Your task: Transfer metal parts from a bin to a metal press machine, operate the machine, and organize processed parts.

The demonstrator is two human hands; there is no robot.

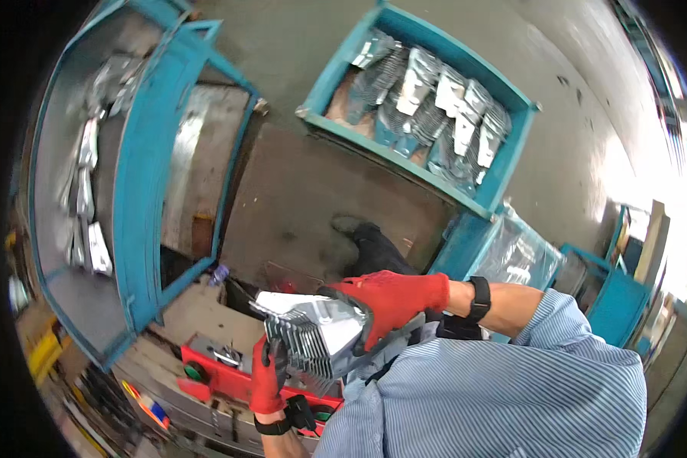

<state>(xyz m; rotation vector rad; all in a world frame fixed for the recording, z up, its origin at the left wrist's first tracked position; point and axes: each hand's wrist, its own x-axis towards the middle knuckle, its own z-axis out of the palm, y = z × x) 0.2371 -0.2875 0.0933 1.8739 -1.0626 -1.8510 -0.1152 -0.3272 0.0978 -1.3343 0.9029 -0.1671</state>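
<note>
A stack of shiny stamped sheet-metal parts [313, 336] is held close in front of my body, its many thin edges fanned toward the left. My right hand [385, 303], in a red glove with dark palm, is closed over the top and right side of the stack. Against the stack's lower left edge, my left hand [268, 375], gloved the same way, grips with its fingers partly hidden by the metal. Both wrists wear black bands. A red machine fixture [225, 372] with green round buttons lies just beyond my left hand.
A blue metal bin [416, 162] filled with similar stacked parts stands ahead. At the left is a blue-framed table [141, 175] bearing more metal pieces. Plastic-wrapped material [519, 248] sits right, near blue racks [622, 301]. A foot shows on the floor ahead.
</note>
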